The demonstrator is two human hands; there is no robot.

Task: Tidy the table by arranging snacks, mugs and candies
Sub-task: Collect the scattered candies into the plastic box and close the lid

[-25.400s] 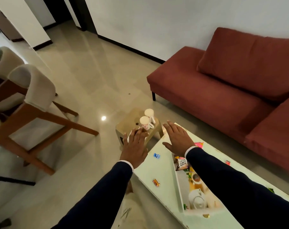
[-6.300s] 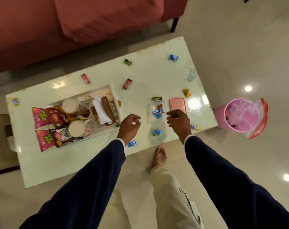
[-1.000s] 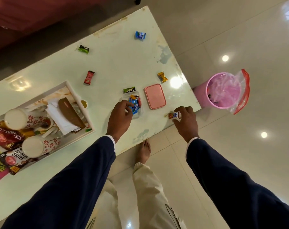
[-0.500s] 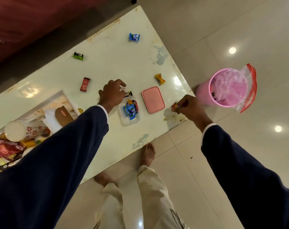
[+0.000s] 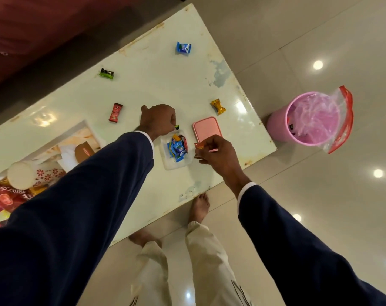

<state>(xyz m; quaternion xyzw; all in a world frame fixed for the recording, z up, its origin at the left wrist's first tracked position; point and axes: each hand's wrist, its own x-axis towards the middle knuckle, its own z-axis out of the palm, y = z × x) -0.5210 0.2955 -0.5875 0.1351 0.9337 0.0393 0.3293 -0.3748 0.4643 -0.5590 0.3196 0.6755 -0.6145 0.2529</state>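
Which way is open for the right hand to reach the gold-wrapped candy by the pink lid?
Probably yes, over the pink lid: bare tabletop surrounds the gold-wrapped candy, though the right hand already pinches a red-orange candy.

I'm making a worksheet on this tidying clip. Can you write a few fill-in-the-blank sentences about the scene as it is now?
1. The lid lying beside the clear container is ____ in colour.
2. The right hand pinches a ____ beside the container.
3. The bin stands on the ____, off the table.
4. The gold candy lies nearest the table's ____ edge, by the bin.

Missing words: pink; candy; floor; right
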